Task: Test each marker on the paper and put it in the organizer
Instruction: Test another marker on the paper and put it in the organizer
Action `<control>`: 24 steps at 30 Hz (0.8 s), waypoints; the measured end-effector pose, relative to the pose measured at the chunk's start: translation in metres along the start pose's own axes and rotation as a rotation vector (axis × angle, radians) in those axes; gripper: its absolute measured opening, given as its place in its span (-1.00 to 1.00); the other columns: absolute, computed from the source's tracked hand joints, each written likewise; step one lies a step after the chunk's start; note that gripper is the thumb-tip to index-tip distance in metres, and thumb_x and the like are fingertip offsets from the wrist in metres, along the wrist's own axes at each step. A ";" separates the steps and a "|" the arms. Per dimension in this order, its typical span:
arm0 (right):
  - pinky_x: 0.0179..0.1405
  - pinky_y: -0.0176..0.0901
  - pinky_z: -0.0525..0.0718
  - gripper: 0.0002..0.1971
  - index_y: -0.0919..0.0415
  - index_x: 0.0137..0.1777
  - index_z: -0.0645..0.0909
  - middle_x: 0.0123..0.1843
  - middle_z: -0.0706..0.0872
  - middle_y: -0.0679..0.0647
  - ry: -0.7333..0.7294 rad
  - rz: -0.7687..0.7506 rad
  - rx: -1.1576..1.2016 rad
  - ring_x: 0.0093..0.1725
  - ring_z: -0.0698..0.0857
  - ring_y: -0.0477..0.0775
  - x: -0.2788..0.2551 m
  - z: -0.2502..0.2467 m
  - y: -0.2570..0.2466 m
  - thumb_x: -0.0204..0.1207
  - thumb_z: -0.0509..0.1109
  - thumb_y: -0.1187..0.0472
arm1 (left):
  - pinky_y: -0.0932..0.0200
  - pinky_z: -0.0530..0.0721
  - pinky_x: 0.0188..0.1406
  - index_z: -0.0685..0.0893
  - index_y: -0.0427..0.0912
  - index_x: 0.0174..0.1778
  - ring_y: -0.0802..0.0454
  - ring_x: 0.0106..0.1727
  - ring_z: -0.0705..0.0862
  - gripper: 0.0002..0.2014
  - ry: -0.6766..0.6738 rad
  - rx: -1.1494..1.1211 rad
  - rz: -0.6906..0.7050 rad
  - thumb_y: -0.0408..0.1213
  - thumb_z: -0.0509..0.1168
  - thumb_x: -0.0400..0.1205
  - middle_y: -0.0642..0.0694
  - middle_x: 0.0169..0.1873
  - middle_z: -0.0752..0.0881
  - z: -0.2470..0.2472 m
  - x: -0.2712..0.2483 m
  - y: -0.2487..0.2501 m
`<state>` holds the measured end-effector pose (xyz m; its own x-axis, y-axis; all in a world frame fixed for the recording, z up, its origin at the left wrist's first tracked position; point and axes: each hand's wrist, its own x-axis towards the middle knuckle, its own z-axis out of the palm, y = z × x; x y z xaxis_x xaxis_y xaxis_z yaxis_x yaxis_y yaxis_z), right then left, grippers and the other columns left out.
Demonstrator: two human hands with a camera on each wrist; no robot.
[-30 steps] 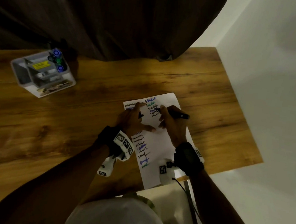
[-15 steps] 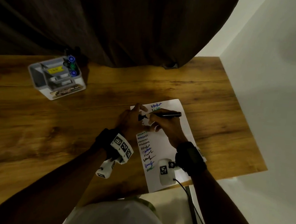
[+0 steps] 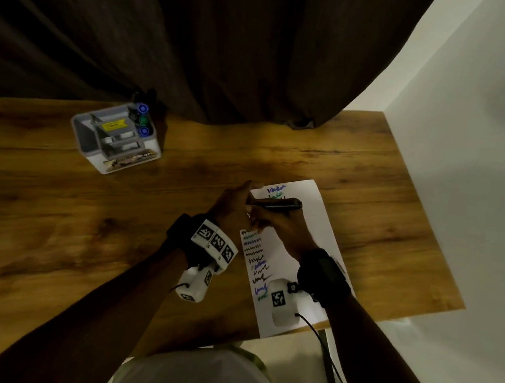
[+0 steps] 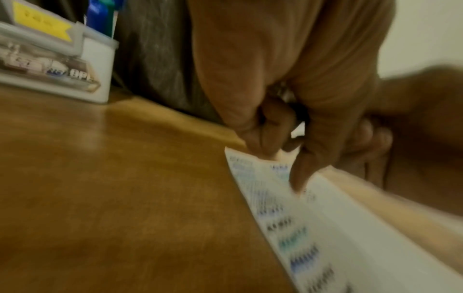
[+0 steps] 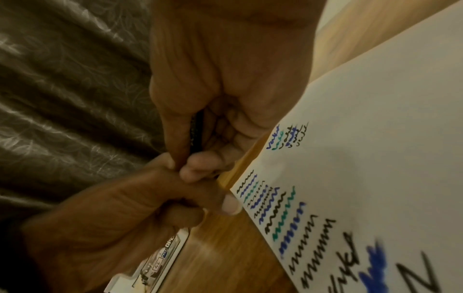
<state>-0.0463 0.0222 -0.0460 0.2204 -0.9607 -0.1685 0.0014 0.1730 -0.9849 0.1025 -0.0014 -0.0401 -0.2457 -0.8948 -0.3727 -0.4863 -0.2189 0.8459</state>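
A black marker (image 3: 277, 204) lies level above the top of the white paper (image 3: 318, 219), which is covered with black, blue and green scribbles. My right hand (image 3: 276, 221) grips its barrel; the dark barrel (image 5: 196, 130) shows between thumb and fingers in the right wrist view. My left hand (image 3: 238, 200) meets it at the left end, fingers curled round the marker's cap there, with one finger (image 4: 298, 178) touching the paper (image 4: 350, 247). The cap itself is mostly hidden. The grey-and-white organizer (image 3: 116, 138) stands at the table's back left, with blue and green markers (image 3: 142, 119) upright in its right compartment.
The wooden table (image 3: 57, 219) ends close on the right, beside a white wall (image 3: 465, 150). A dark curtain (image 3: 197, 47) hangs along the back edge, just behind the organizer. A cable (image 3: 323, 343) runs off the front edge by the paper.
The right hand lifted the marker off the paper and turned it level. The left hand brought the cap to the marker's tip, and the two hands now meet.
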 end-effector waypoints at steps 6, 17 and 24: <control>-0.18 -0.08 0.73 -0.69 0.60 0.09 0.71 -0.12 0.77 0.51 -0.012 0.045 0.082 -0.20 0.76 0.29 0.009 0.003 -0.009 0.52 0.52 0.29 | 0.00 0.77 -0.09 0.26 -0.10 0.57 -0.14 0.18 0.67 -0.11 -0.321 0.023 -0.102 -0.74 0.38 0.37 -0.23 0.28 0.61 -0.029 0.004 0.021; -0.18 -0.26 0.70 -0.79 0.34 0.06 0.73 -0.17 0.81 0.06 -0.080 -0.016 -0.196 -0.24 0.77 -0.13 0.059 0.064 -0.033 0.69 0.40 0.17 | 0.34 0.66 -0.22 0.64 -0.28 -0.16 -0.07 -0.08 0.65 -0.74 -0.095 -0.251 -0.059 -0.72 0.33 0.44 -0.10 -0.20 0.64 -0.074 -0.016 0.004; -0.22 -0.32 0.73 -0.81 0.23 0.00 0.54 -0.23 0.75 0.00 -0.051 -0.091 -0.370 -0.29 0.77 -0.26 0.090 0.107 -0.068 0.72 0.33 0.09 | 0.07 0.45 0.39 0.47 -0.28 0.43 -0.02 0.28 0.60 -0.43 0.096 -0.187 -0.268 -0.48 0.45 0.48 -0.07 0.16 0.65 -0.119 -0.034 -0.029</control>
<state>0.0778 -0.0526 0.0098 0.2842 -0.9549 -0.0865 -0.3265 -0.0115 -0.9451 0.2252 -0.0113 -0.0069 -0.0457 -0.8262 -0.5615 -0.3590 -0.5110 0.7811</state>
